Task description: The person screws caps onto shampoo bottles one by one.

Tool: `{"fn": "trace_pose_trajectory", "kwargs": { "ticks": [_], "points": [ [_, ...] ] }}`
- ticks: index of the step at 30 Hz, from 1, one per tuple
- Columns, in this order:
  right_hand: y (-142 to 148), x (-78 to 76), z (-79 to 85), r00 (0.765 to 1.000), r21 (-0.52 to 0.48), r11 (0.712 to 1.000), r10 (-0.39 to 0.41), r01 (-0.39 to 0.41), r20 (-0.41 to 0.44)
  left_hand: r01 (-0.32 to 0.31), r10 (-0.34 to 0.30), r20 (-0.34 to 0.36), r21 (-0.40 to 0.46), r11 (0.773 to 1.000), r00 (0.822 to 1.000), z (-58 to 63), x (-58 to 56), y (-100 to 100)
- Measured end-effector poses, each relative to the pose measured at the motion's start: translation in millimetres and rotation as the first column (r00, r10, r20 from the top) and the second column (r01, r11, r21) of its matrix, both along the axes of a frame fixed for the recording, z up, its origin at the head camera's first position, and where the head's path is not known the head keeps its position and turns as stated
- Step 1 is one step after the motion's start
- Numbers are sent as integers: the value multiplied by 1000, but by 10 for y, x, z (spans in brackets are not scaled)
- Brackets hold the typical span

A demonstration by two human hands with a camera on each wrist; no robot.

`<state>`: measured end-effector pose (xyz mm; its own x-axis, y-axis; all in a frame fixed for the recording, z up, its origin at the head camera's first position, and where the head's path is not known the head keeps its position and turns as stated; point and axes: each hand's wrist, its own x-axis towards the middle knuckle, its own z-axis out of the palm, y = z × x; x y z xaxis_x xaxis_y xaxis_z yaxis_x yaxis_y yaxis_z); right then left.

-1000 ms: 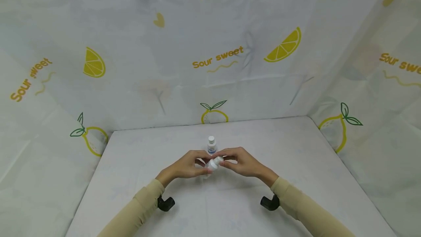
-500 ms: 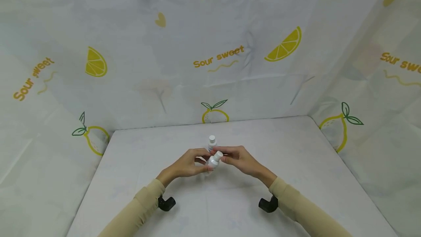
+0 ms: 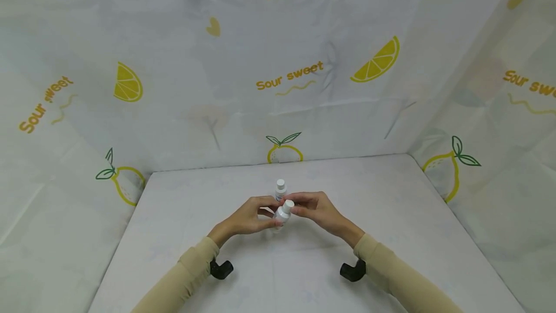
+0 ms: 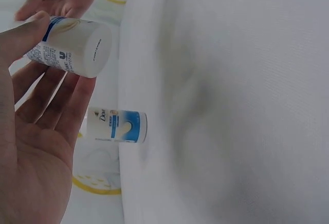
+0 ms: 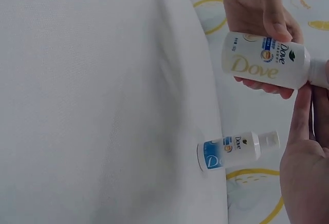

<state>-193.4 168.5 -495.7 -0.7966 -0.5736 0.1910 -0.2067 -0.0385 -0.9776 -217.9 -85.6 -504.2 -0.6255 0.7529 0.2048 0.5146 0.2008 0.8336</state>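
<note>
The left hand [image 3: 246,217] curls round the body of a white Dove bottle [image 5: 264,59], which sits between thumb and fingers, its base jutting below the grip, raised off the table [image 3: 282,277]. The right hand [image 3: 320,211] pinches the cap [image 3: 288,205] just above that grip. The long axis runs steeply, cap end up and leaning toward the right hand. In the left wrist view the left thumb largely hides the cap; the right wrist view cuts it off. Beyond both hands, a blue-and-white Dove bottle [image 5: 237,150] stands upright
</note>
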Motion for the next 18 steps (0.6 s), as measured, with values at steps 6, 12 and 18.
{"fn": "trace_pose_trajectory", "kwargs": {
  "ticks": [6,12,18],
  "points": [
    [-66,23,-10,989,-19,989,-146,146,4,-29,29,-8,13,999,1000,19,-3,42],
    [-165,56,21,963,-24,963,-269,269,3,-56,56,-24,3,998,998,28,-1,71],
    [-240,94,42,929,4,930,-369,369,18,-51,51,-43,-8,999,998,37,-15,64]
  ]
}}
